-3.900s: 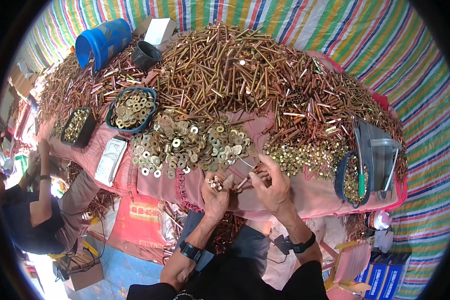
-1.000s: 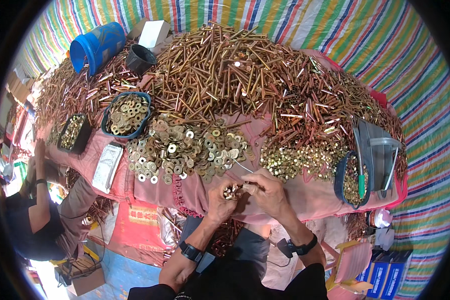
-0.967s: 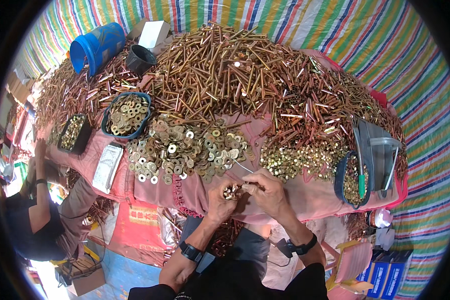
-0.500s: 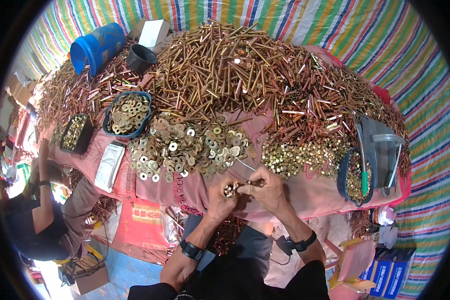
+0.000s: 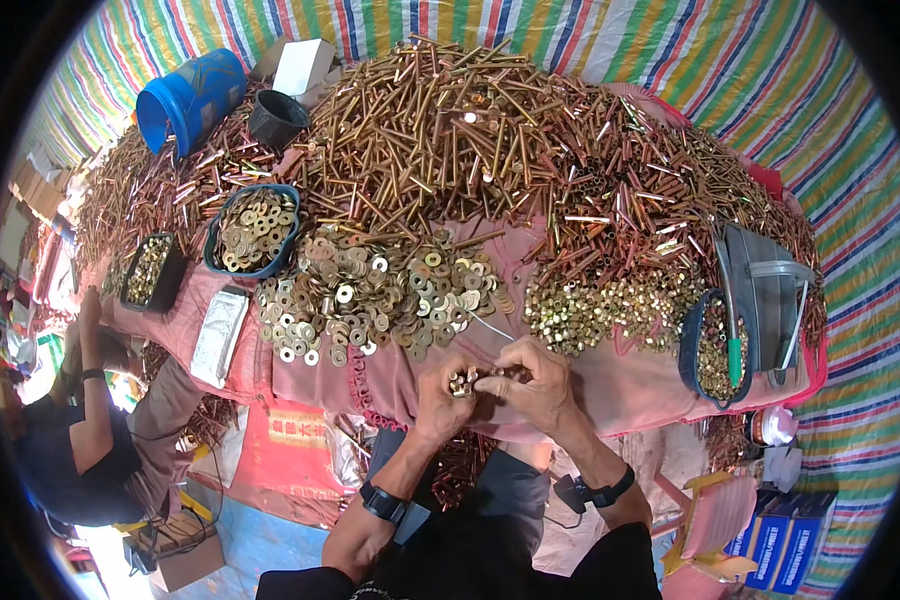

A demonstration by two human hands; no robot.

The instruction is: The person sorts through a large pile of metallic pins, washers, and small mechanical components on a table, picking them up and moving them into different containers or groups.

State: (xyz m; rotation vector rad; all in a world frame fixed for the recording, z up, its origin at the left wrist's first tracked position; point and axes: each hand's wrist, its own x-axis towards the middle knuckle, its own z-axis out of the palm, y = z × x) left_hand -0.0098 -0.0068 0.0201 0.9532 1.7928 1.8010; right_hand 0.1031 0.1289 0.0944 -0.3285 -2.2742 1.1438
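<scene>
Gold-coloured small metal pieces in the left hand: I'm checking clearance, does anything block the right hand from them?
Nothing visible does: the right hand is close beside the small metal pieces in the left hand.

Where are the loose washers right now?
In the head view, the loose washers lie mostly left of centre on the pink cloth, beyond the left hand and left of the loose nuts.
</scene>
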